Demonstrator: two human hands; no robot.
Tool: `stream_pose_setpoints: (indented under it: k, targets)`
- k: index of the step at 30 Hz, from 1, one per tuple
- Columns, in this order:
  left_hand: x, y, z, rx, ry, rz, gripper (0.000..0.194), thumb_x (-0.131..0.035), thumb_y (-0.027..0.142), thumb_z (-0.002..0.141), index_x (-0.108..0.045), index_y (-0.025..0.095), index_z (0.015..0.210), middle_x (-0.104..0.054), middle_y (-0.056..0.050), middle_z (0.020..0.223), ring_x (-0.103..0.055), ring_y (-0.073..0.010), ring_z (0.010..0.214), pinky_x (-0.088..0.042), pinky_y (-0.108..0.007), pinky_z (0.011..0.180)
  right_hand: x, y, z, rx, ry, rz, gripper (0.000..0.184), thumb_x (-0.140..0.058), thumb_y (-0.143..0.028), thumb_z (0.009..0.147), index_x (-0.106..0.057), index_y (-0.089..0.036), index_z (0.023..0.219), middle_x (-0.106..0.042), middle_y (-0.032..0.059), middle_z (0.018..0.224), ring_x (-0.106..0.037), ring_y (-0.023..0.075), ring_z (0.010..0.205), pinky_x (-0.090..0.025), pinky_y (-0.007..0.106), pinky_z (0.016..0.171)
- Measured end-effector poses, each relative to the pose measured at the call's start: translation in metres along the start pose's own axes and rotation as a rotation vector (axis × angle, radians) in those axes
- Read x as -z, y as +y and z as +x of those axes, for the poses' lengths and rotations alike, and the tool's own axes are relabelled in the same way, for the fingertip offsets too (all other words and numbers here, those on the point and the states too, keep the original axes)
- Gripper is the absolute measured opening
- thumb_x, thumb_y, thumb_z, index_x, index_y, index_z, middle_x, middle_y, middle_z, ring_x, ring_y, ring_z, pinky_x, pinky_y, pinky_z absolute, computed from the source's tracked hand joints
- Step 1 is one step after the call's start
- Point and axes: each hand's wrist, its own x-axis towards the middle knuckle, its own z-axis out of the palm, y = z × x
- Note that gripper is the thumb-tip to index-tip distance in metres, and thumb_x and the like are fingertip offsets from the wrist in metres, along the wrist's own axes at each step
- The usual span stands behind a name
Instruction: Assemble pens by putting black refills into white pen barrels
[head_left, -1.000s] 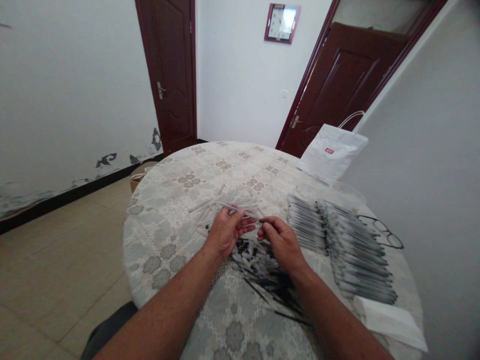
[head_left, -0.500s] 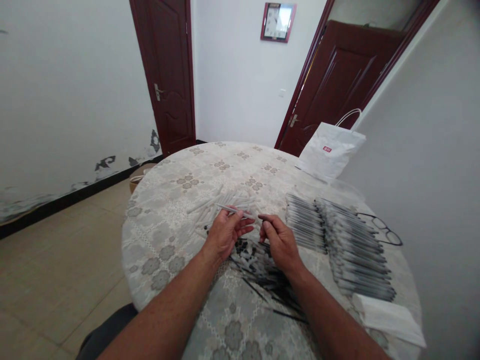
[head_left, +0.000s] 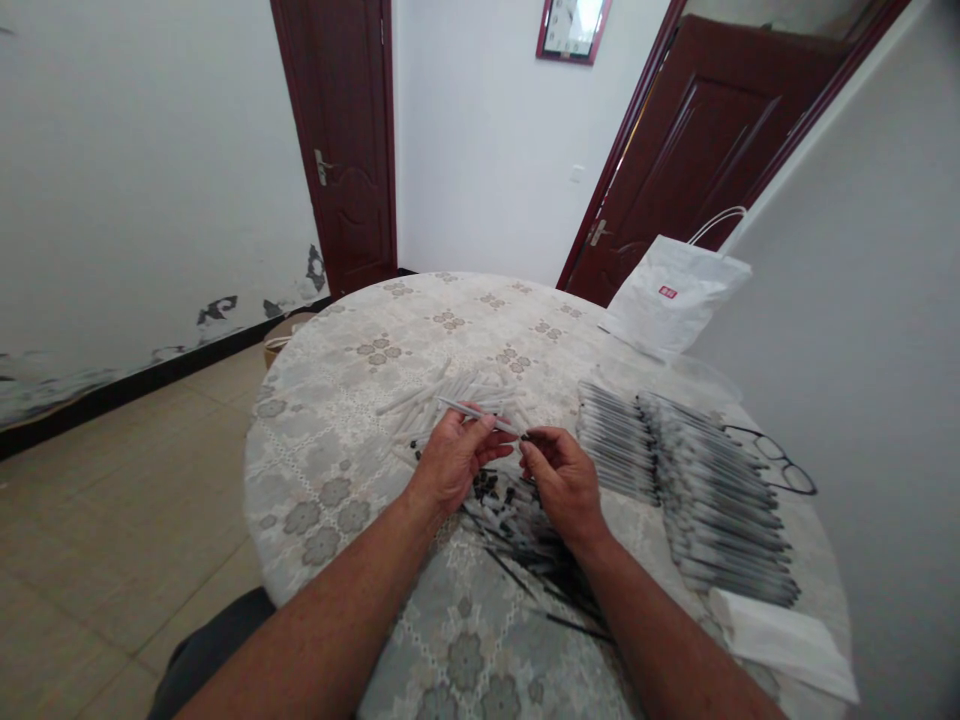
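My left hand (head_left: pixel 450 465) is closed around a slim whitish pen barrel (head_left: pixel 461 408), which slants down to the right. Its right end points at my right hand (head_left: pixel 564 485). There, thumb and forefinger pinch a small dark pen part (head_left: pixel 524 437) close to the barrel's end; whether the two touch I cannot tell. Loose white pen barrels (head_left: pixel 416 403) lie beyond my left hand. Under and between my wrists is a heap of small black and clear pen parts (head_left: pixel 499 500), with thin black sticks (head_left: pixel 574 627) toward me.
Pens lie side by side in a row (head_left: pixel 615 445) and a larger stack (head_left: pixel 720 510) at the right. Beside them are eyeglasses (head_left: pixel 787 475) and a folded white paper packet (head_left: pixel 784 640). A white bag (head_left: pixel 675 300) stands at the back right of the round, cloth-covered table (head_left: pixel 315 480).
My view has tilted down slightly and shifted left. The right fingertips now show a small dark part pinched near the barrel's end. The left hand keeps its hold on the barrel.
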Motion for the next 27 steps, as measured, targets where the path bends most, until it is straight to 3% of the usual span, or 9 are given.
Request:
stream_pose_setpoints:
  k: [27]
  targets:
    - [-0.001, -0.001, -0.001, 0.026, -0.028, -0.002, 0.039, -0.08, 0.032, 0.078, -0.048, 0.02, 0.097, -0.074, -0.006, 0.094, -0.075, -0.0214, 0.084, -0.059, -0.037, 0.08, -0.001, -0.009, -0.001, 0.009, 0.01, 0.063, 0.022, -0.07, -0.04, 0.086, -0.065, -0.021, 0.096, -0.066, -0.0012, 0.07, -0.062, 0.0138, 0.059, -0.053, 0.026, 0.056]
